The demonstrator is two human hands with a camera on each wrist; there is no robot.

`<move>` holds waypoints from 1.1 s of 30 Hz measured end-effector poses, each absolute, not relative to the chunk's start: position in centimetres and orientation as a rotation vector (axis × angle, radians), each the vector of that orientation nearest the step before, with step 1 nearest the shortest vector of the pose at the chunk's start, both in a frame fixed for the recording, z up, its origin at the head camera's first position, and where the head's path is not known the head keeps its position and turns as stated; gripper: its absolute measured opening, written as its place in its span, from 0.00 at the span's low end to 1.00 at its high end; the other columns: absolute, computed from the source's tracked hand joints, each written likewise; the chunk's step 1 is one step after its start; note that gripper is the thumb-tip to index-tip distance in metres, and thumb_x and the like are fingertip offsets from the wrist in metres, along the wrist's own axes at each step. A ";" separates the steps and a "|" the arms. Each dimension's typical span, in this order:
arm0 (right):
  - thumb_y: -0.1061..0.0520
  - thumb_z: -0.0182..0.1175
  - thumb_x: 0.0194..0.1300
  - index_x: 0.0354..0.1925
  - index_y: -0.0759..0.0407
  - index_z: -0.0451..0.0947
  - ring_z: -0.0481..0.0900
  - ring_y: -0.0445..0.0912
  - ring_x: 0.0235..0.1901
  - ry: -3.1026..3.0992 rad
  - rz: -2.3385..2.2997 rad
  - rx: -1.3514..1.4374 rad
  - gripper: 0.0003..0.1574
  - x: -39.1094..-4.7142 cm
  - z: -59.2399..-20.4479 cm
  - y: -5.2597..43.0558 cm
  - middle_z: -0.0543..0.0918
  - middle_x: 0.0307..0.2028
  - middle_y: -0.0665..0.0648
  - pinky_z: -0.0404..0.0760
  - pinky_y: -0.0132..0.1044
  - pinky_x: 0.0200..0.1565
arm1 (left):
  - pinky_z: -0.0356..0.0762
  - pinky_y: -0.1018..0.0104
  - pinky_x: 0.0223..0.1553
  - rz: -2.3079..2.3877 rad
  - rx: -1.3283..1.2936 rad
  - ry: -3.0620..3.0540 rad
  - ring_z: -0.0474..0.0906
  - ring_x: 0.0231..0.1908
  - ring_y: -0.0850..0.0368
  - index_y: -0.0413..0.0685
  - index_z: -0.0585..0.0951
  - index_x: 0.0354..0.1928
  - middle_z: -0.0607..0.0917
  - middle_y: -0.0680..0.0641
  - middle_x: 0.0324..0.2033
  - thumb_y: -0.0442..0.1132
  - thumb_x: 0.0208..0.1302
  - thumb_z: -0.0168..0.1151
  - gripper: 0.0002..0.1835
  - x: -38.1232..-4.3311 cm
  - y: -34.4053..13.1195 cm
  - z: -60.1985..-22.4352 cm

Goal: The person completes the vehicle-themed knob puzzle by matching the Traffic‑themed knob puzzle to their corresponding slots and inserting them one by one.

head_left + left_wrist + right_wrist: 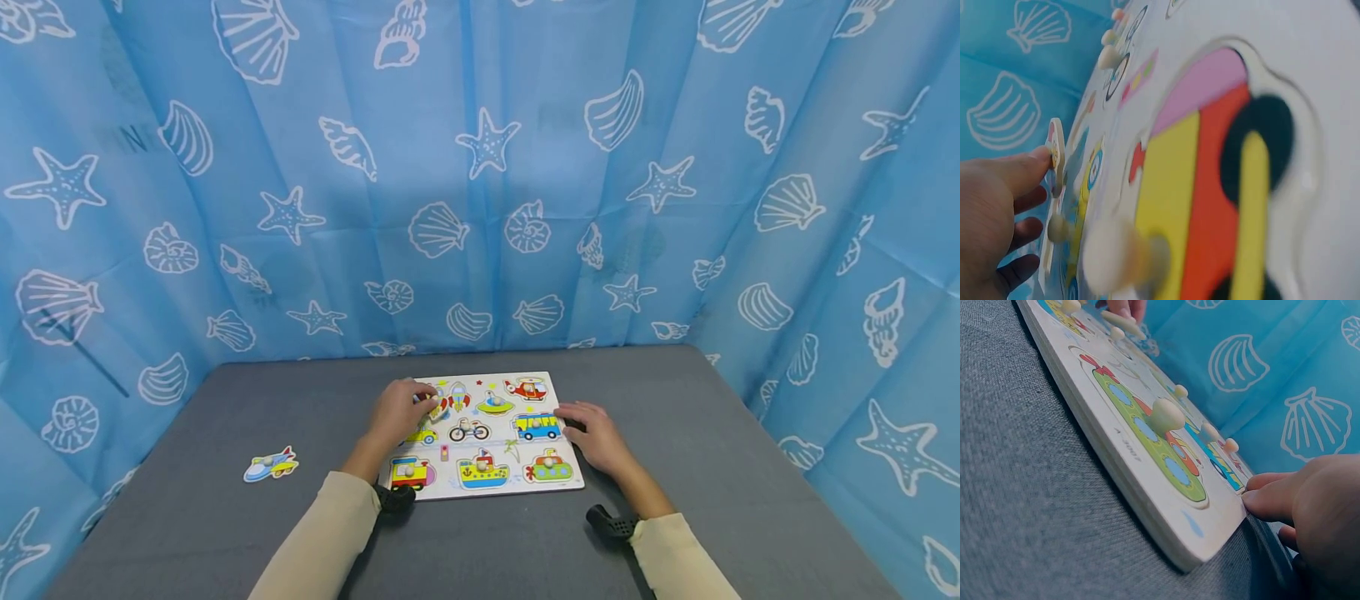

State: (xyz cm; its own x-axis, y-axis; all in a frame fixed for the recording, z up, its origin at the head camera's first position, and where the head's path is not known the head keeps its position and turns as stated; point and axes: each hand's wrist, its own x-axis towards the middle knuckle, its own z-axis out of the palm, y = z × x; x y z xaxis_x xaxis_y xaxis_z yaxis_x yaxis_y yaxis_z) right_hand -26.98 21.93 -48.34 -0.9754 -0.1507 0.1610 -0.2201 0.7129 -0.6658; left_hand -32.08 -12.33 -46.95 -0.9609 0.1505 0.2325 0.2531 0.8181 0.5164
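A white wooden peg puzzle board (450, 492) with colourful vehicle pieces lies flat on the table. Over its upper left part, my left hand (396, 414) pinches a small puzzle piece (1056, 156) between thumb and fingers. The piece is tilted, nearly edge-on in the left wrist view, so its picture is mostly hidden. A rocket piece (459, 397) sits just right of those fingertips. My right hand (597, 437) rests at the board's right edge, fingers fairly straight and fingertips against it, near the bus piece (537, 427) and the submarine piece (1147, 428).
An airplane piece (271, 464) lies alone on the grey table (187, 533), left of the board. A blue curtain (487, 208) with white shell prints hangs behind and along the sides. Round knobs stand up from the board's pieces, such as the train piece (409, 472).
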 end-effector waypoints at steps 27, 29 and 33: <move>0.66 0.59 0.66 0.58 0.65 0.77 0.59 0.63 0.67 -2.824 1.115 0.301 0.21 -27.1 -48.5 21.9 0.75 0.61 0.65 0.55 0.62 0.64 | 0.72 0.58 0.37 -0.687 -0.303 -2.838 0.74 0.35 0.57 0.53 0.88 0.41 0.78 0.56 0.29 0.46 0.58 0.71 0.10 -32.7 -8.4 -46.8; 0.66 0.59 0.66 0.58 0.66 0.77 0.59 0.63 0.67 -2.823 1.118 0.300 0.21 -27.1 -48.5 21.9 0.75 0.61 0.65 0.55 0.62 0.64 | 0.71 0.58 0.38 -0.687 -0.311 -2.833 0.74 0.35 0.57 0.53 0.88 0.41 0.79 0.56 0.29 0.47 0.58 0.71 0.11 -32.6 -8.4 -46.7; 0.66 0.58 0.67 0.58 0.66 0.77 0.59 0.64 0.67 -2.823 1.124 0.307 0.21 -27.1 -48.4 21.9 0.75 0.61 0.65 0.55 0.62 0.64 | 0.72 0.57 0.40 -0.656 -0.322 -2.855 0.74 0.38 0.56 0.52 0.88 0.44 0.80 0.55 0.32 0.50 0.58 0.70 0.15 -32.4 -8.6 -46.7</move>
